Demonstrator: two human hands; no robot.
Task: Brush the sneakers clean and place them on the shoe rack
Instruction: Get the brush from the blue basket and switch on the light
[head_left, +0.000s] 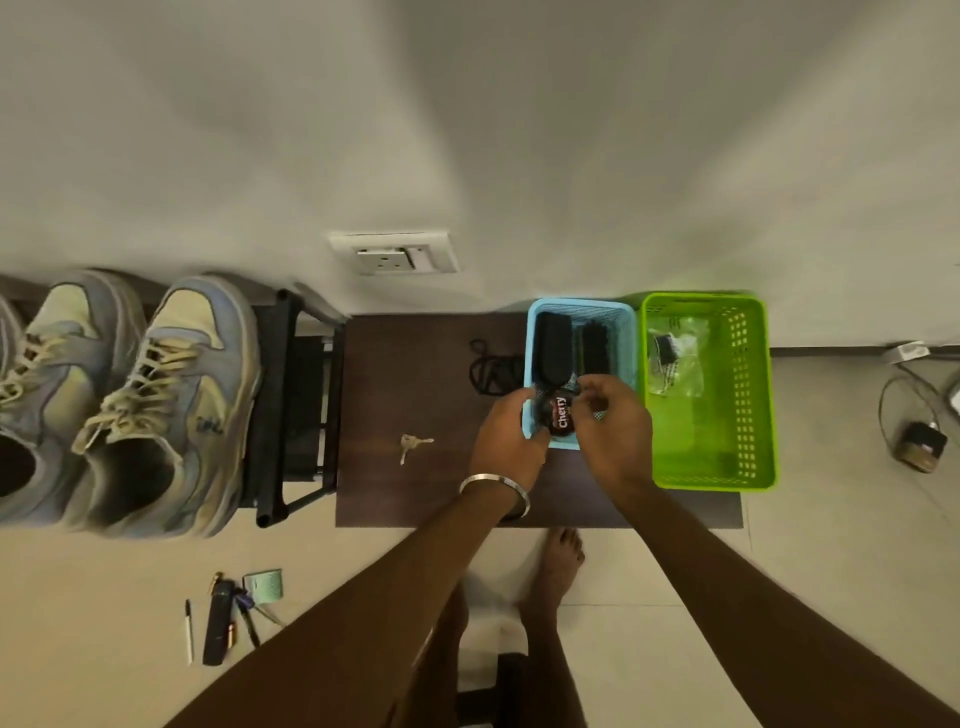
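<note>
A: Sneakers (130, 400) sit side by side on the rack (283, 405) at your left, toes to the wall, laces loose. Where are your hands?

B: Both over the near end of the blue basket (582, 312). Your left hand (511, 441), with the bangle (493, 491) on its wrist, curls round the left side of the polish tin (560, 420); your right hand (615, 431) pinches the tin's right edge with bent fingers.

A: And the brushes?

B: Two dark ones lie in that basket beyond the tin: brush (553, 345) on the left, bristle brush (595, 345) on the right. Neither hand touches them.

A: What else is on your table (415, 483)?

B: Black lace (493, 366) just left of the basket, keys (413, 447) nearer you, and a green basket (753, 395) touching the blue one's right side, with a clear bag (675, 358) inside. Pens (223, 618) lie on the floor below the rack.
</note>
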